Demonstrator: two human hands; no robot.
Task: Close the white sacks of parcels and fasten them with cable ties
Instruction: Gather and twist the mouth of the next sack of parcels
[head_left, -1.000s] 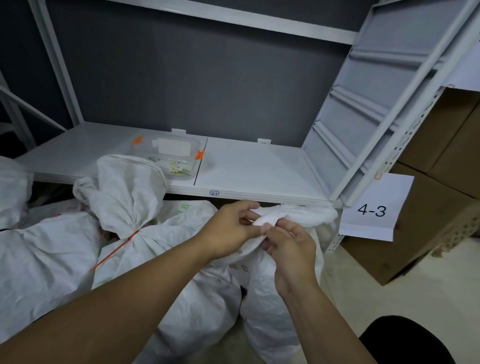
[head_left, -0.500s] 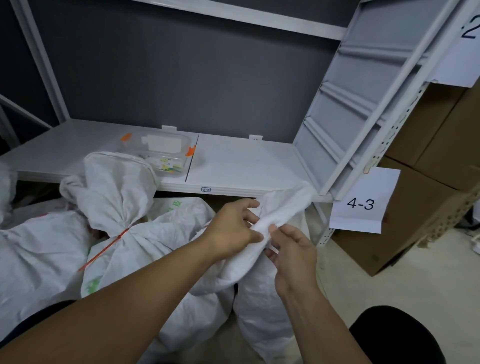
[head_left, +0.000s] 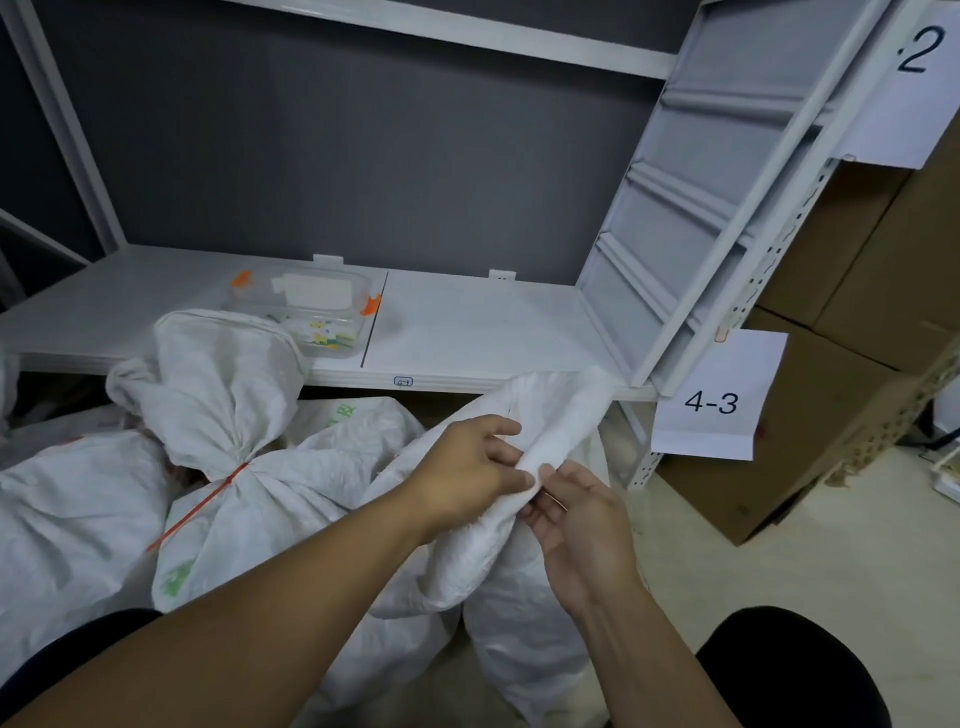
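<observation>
The left hand (head_left: 467, 475) wraps round the gathered neck of the sack (head_left: 467, 561). Its fingers are curled tight, which keeps the bunched cloth from springing open. The free end of the neck sticks up past the fist toward the shelf (head_left: 493, 332) edge.

The right hand (head_left: 579, 525) sits just below, palm up. Its thumb and fingertips pinch the same neck right beside the left fist, probably to narrow the bunch where a tie would go (I cannot tell whether it already holds one).

The sack stands on the floor in front of the shelf, touching a done sack (head_left: 223, 395) on its left. That one is cinched with a red tie (head_left: 208, 501), which shows the result wanted here. A clear box (head_left: 311, 312) sits on the shelf within reach and may hold the ties. By my reading, this sack is closed but not yet fastened.
</observation>
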